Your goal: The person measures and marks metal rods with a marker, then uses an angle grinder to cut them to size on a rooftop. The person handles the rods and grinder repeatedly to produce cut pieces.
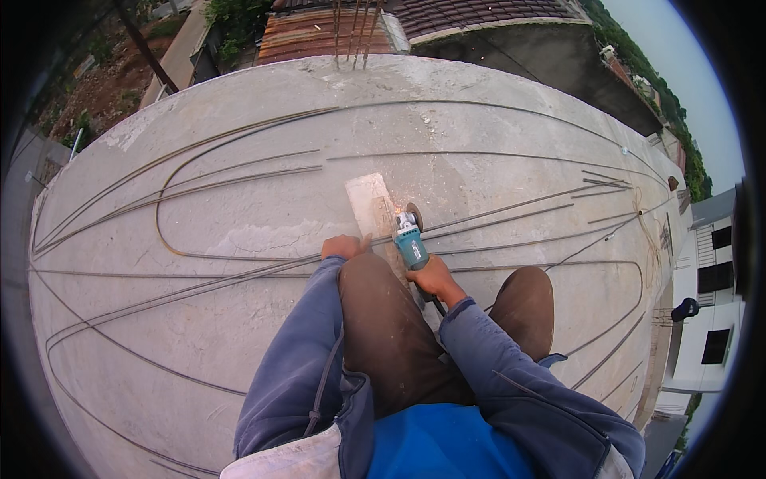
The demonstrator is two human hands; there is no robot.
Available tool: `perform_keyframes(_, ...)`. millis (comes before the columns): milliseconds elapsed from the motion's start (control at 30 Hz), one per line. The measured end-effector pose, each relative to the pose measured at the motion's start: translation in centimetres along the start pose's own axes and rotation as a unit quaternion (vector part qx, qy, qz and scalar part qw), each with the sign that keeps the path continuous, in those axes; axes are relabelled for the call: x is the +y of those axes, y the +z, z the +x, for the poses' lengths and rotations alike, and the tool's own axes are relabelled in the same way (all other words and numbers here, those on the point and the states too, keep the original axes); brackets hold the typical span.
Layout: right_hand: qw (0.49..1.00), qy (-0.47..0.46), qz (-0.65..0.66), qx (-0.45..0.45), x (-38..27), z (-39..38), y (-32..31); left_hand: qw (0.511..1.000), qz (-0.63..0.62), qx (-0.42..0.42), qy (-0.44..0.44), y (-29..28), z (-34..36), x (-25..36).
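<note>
My right hand (435, 278) grips the teal body of an angle grinder (411, 246), its disc pointing away from me. A small orange spark glows beside the grinder's silver head. In my left hand (343, 246), just left of the grinder, are thin steel reinforcing bars (291, 263), held down low. They run across a pale wooden board (368, 204) lying under the work. Beyond the grinder, the steel bars (511, 214) continue to the right. Where the disc meets the metal is too small to make out.
Long, bent reinforcing bars (239, 174) are spread over the concrete slab (263, 235). Short bar pieces (602, 184) lie at the right. Upright rusty bars (356, 36) rise at the slab's far edge, with roofs (487, 14) beyond. My knees (523, 307) flank the grinder.
</note>
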State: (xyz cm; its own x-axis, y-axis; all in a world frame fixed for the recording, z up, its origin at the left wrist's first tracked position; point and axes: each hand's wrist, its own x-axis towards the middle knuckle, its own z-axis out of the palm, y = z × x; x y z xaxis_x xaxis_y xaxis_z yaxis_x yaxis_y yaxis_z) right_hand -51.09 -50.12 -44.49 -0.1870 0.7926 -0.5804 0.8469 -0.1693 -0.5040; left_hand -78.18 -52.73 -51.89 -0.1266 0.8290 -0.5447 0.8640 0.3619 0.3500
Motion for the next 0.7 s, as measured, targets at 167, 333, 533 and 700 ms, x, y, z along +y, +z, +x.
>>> perform_keyframes(167, 1.0, -0.001, 0.008, 0.002, 0.17, 0.16, 0.32, 1.0, 0.002, 0.001, -0.005, -0.03, -0.12, -0.11)
perform_keyframes(333, 1.0, -0.002, 0.02, -0.001, 0.9, 0.57, 0.52, 1.0, 0.001, -0.001, -0.004, -0.24, -0.22, 0.24)
perform_keyframes(533, 1.0, -0.005, 0.027, 0.002, 0.52, 0.21, 0.38, 1.0, 0.005, -0.004, -0.007, -0.26, -0.16, 0.18)
perform_keyframes(700, 1.0, -0.005, 0.03, 0.001, 0.18, -0.25, 0.15, 1.0, 0.007, 0.0, -0.006, -0.02, 0.02, 0.04)
